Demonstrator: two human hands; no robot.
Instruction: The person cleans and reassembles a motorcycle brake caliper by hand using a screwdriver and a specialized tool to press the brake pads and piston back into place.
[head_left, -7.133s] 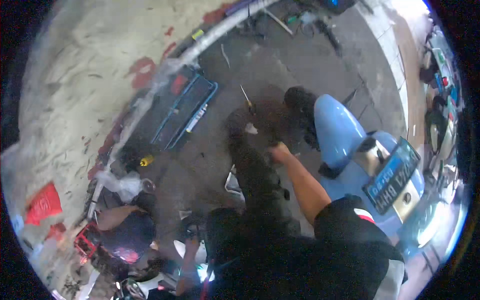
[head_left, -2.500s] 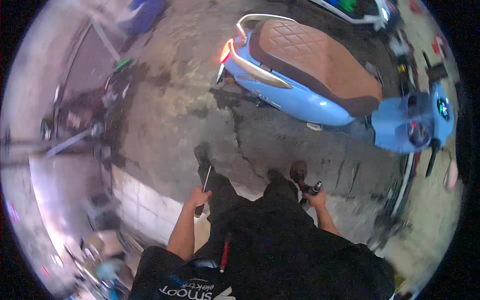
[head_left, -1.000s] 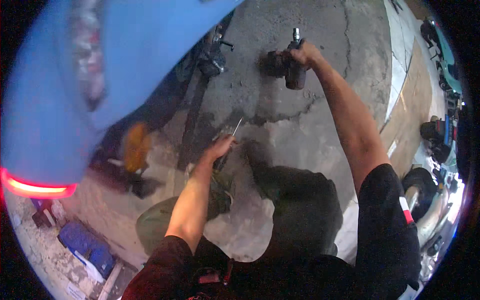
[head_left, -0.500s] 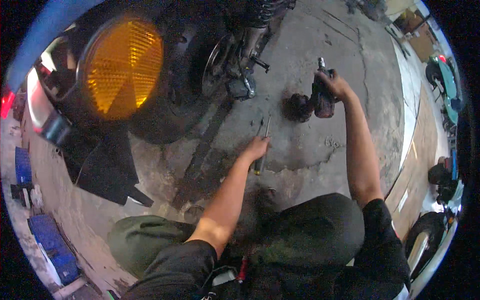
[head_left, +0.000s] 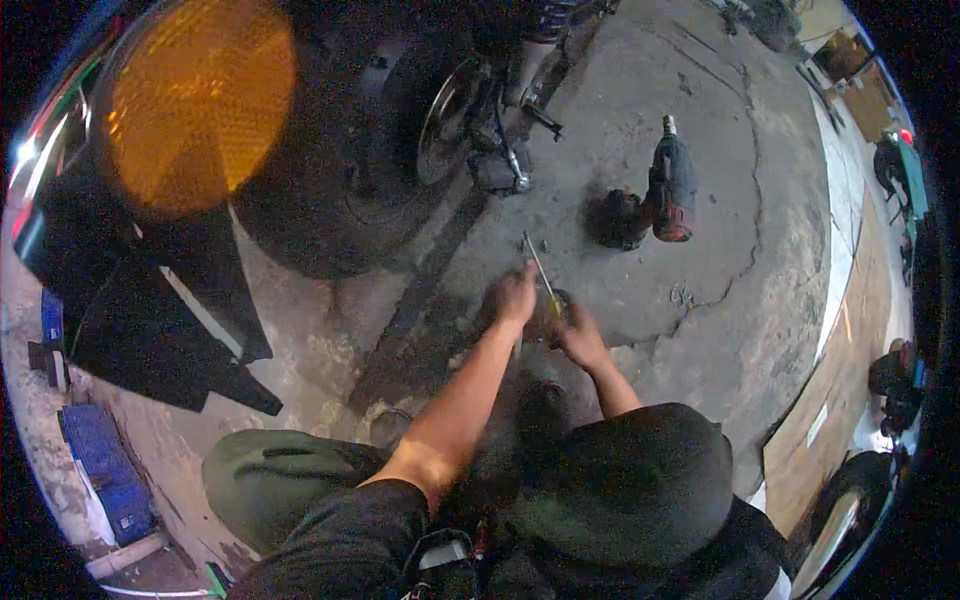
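A screwdriver with a thin metal shaft slants up and left over the floor. Its handle, yellowish where it shows, is in my right hand, whose fingers are curled around it. My left hand is right beside the shaft; its fingers are dark and blurred, so their grip is hidden. A cordless power driver with a metal socket at its tip lies on the concrete beyond my right hand. A small dark bolt-like piece is on the floor near the screwdriver's tip.
A motorcycle wheel with a brake disc and caliper stands ahead. A large orange reflector and a black panel loom at left. Blue objects lie left; a wooden board lies right.
My right hand has let go of the power driver, leaving it on the floor, and come to the screwdriver handle. The screwdriver, earlier in my left hand, now tilts left at its tip.
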